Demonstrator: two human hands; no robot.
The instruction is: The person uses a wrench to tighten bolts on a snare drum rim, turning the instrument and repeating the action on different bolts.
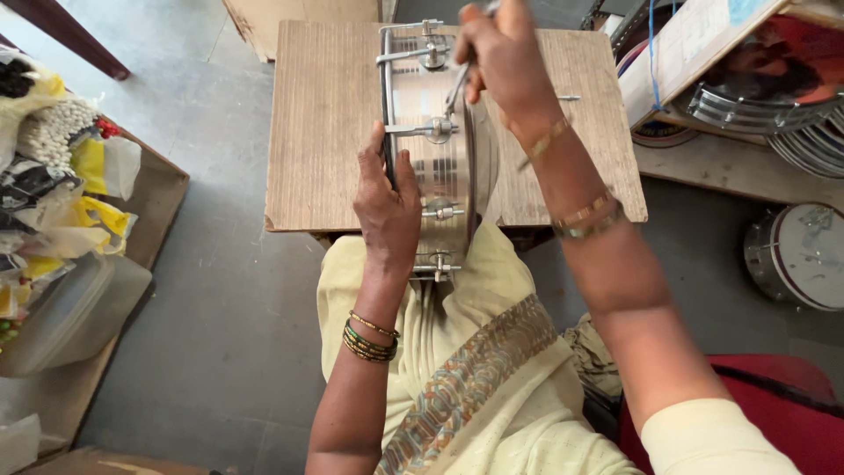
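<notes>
Two hands, left hand (387,207) clasping upright drum shell (435,149) edge-on, right hand (503,54) pinching thin tool (457,88)

Bare wood lay open on the wooden table (325,132) left of the metal drum (437,149) standing on edge. Right of it, the right hand (505,57) and forearm crossed the board. Stacked drums (796,114) crowded the far right; plastic bags (61,176) lined the left floor.
</notes>
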